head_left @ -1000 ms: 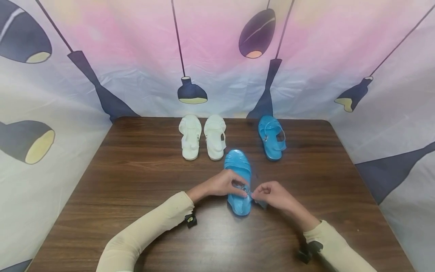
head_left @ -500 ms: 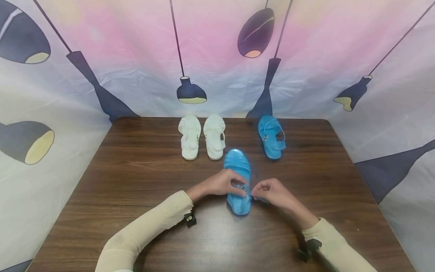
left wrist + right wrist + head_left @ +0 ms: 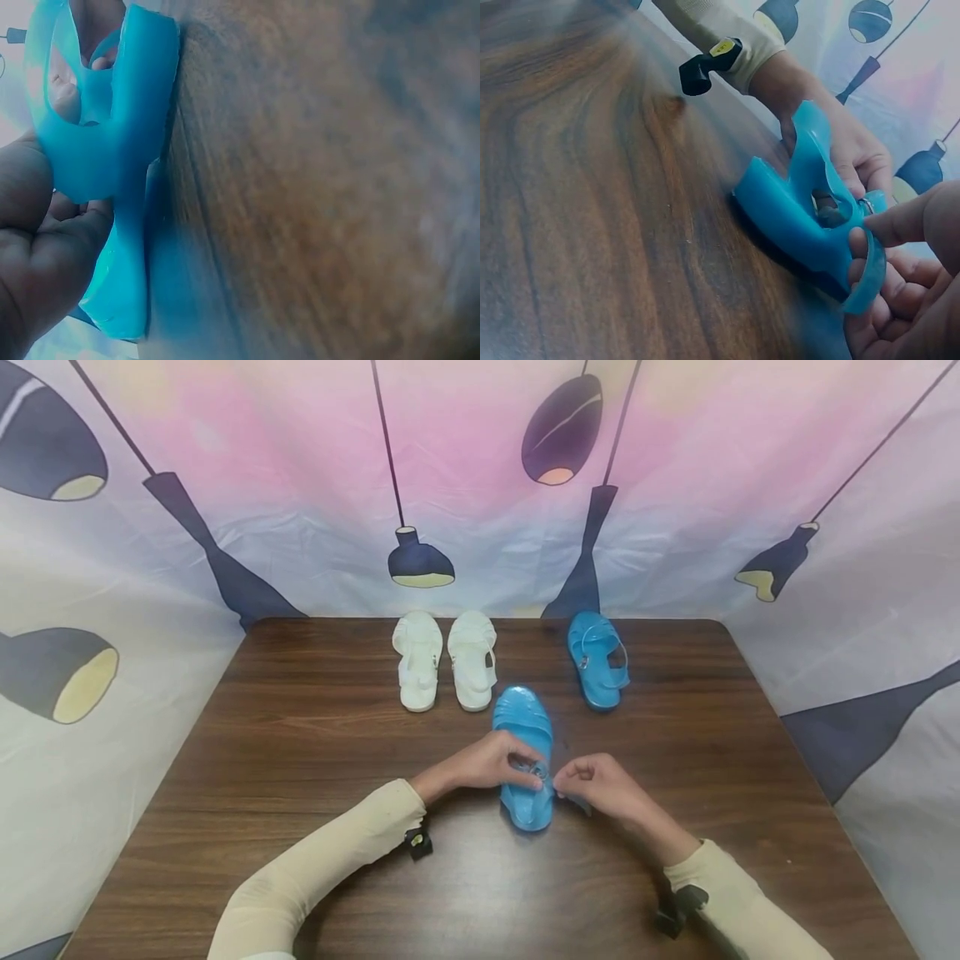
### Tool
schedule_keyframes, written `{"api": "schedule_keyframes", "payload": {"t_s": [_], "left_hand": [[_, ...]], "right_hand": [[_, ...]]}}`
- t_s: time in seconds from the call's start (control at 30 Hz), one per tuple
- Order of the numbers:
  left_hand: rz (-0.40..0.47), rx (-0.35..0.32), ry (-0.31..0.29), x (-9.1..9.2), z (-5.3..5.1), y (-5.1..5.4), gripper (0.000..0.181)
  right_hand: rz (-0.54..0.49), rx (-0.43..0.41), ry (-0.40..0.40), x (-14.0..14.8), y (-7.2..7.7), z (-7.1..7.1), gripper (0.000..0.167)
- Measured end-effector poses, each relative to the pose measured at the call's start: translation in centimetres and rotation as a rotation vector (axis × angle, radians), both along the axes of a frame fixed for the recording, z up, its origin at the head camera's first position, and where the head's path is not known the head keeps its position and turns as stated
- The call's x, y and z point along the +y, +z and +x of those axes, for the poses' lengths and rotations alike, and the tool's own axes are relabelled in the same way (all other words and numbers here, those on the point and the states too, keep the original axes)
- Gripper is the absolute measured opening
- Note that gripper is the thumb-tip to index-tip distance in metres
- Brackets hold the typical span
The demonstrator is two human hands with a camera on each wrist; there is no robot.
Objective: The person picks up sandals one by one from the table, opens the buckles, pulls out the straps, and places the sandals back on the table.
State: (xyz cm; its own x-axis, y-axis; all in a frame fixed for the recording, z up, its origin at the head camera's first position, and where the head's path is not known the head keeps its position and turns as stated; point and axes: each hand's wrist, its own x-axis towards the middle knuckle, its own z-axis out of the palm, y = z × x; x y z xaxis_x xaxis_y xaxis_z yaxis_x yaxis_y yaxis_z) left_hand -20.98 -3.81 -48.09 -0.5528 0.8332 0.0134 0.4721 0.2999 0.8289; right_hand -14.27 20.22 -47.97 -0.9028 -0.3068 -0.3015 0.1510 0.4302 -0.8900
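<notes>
A blue jelly sandal (image 3: 522, 710) lies sole down on the wooden table, toe pointing away from me. My left hand (image 3: 483, 762) reaches over its left side and holds the sandal by the ankle part near the small metal buckle (image 3: 865, 205). On the other side, my right hand (image 3: 606, 787) pinches the free end of the sandal's strap (image 3: 868, 279) between thumb and fingers, close to the buckle. In the left wrist view, fingers of the left hand (image 3: 49, 255) go in under the side of the sandal. How far the strap runs through the buckle cannot be told.
A pair of white sandals, the left one (image 3: 418, 662) beside the right one (image 3: 472, 662), stands at the back of the table (image 3: 315, 735). Another blue sandal (image 3: 597, 662) sits at the back right. A printed cloth (image 3: 315, 485) hangs behind the table.
Both hands stay at the buckle with almost no movement. The strap end under my right hand has shifted slightly. The whole view has drifted a little.
</notes>
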Motion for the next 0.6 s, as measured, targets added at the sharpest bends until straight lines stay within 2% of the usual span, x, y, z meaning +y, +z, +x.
{"api": "schedule_keyframes", "payload": {"t_s": [0.2,0.33,0.5,0.6], "left_hand": [[-0.021,0.012,0.007,0.1,0.0,0.2,0.028],[-0.038,-0.006,0.025,0.2,0.0,0.3,0.03],[-0.012,0.005,0.008,0.1,0.0,0.2,0.026],[0.002,0.011,-0.006,0.2,0.1,0.1,0.024]], "right_hand": [[0.008,0.012,-0.017,-0.1,0.0,0.0,0.014],[0.012,0.04,0.022,-0.2,0.4,0.3,0.014],[0.037,0.073,0.018,-0.6,1.1,0.3,0.013],[0.049,0.08,0.0,-0.6,1.0,0.1,0.011]]}}
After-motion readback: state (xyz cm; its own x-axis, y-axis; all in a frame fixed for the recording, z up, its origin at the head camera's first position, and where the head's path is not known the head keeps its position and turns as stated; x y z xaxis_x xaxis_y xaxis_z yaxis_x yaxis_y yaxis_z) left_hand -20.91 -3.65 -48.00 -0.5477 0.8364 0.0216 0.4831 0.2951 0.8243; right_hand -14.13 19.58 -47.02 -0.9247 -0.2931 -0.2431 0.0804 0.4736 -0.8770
